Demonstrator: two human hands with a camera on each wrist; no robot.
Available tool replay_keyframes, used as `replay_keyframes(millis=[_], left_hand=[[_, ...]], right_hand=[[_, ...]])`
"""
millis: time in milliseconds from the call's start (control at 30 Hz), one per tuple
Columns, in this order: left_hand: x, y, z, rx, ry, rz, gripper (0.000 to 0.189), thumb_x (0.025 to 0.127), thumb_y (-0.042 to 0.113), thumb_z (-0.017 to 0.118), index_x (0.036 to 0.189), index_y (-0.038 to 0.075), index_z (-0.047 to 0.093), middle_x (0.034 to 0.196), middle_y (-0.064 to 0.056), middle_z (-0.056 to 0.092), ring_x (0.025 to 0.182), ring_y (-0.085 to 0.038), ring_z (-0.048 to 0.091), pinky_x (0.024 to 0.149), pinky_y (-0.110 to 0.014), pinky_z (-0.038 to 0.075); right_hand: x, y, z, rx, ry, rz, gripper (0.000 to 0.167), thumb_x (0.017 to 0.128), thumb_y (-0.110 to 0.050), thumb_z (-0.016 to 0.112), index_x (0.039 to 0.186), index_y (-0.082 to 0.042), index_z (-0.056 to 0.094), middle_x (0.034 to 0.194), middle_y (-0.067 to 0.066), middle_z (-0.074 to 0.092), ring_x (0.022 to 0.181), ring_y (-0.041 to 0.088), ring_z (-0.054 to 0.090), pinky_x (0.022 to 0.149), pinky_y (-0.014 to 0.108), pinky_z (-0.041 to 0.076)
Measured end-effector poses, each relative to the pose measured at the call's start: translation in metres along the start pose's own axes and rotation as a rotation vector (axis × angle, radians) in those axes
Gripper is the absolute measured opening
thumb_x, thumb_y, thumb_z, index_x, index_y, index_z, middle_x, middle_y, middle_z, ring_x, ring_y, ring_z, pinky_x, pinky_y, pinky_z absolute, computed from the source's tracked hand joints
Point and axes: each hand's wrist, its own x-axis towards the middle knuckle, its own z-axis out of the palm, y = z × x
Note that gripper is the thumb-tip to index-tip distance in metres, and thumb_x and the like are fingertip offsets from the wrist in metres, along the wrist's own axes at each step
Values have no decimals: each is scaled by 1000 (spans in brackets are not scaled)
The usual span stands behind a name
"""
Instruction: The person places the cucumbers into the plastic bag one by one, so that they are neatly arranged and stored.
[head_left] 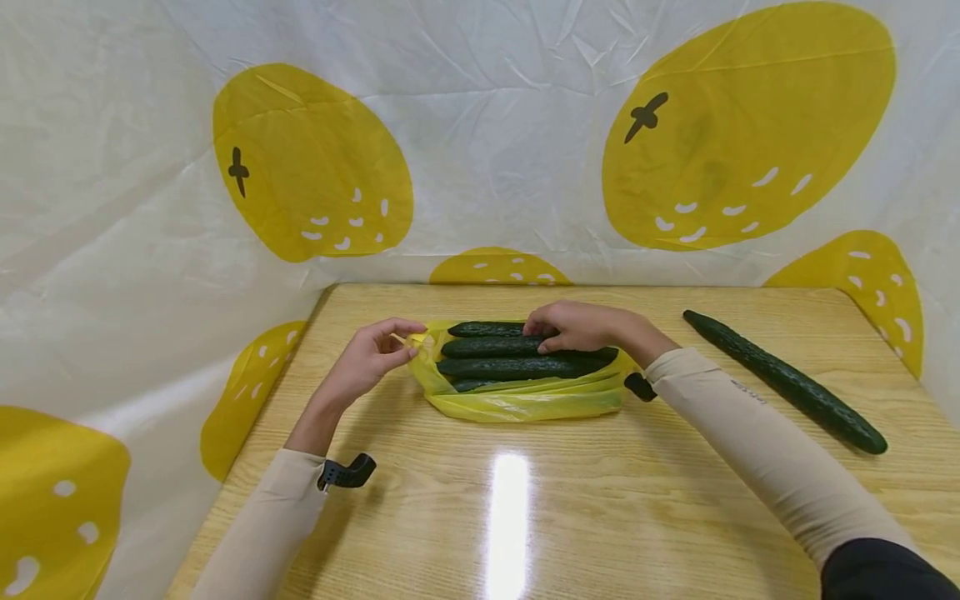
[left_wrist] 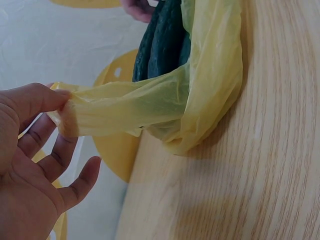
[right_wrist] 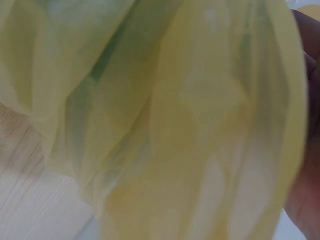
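Observation:
A yellow plastic bag [head_left: 517,407] lies on the table with several dark green cucumbers [head_left: 495,368] side by side in its opening. My left hand [head_left: 363,362] pinches the bag's left edge between thumb and index finger. In the left wrist view, that left hand [left_wrist: 37,150] draws a strip of the bag taut, its other fingers loosely bent. Over the cucumbers' right part, my right hand [head_left: 573,325] has its fingers and thumb curled about a cucumber at the back. The bag [right_wrist: 200,120] covers most of the right wrist view and hides much of the right hand [right_wrist: 310,170].
Another cucumber [head_left: 787,383] lies slantwise on the wooden table [head_left: 420,517], outside the bag and beyond the right forearm. A white sheet [head_left: 502,167] with yellow fruit prints hangs behind the table and along its left side.

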Motion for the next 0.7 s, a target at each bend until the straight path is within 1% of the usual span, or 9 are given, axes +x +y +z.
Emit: replay_keyframes(millis=[167,367,467,567,700], left_hand=[[1,-1,-1,1,-1,4,31,99,18,68,130,15,67,121,-9,64,95,-53,58,86,-50,53],[2,-2,-1,-9,-3,5,31,99,17,68,130,16,67,122,-7,64,96,-55,57,88,-57,52],[1,-2,-2,-10,-2,7,31,99,16,68,130,15,67,121,-7,64,95,-55,58,87,-54,52],[1,-2,-2,-9,-1,7,32,99,16,68,131,14,67,120,-8,63,93,-52,59,85,-49,54],[0,-2,-2,3,0,-1,32,99,15,68,132,13,66,119,-8,62,87,-39,61,83,-45,54]], right_hand=[[1,3,1,18,-10,-5,37,102,-20,64,136,-6,59,130,7,64,118,24,62,100,43,51],[1,2,0,5,-26,9,37,102,-20,64,137,-7,59,130,7,63,119,24,62,101,43,50],[2,2,0,-15,-25,6,37,102,-20,64,137,-7,59,130,8,64,119,25,62,101,44,50],[1,2,0,-28,-24,3,38,102,-20,64,138,-7,59,132,8,63,119,25,61,101,44,50],[-1,3,0,-39,-28,13,41,102,-20,64,141,-6,57,135,9,62,120,26,61,101,44,50]])
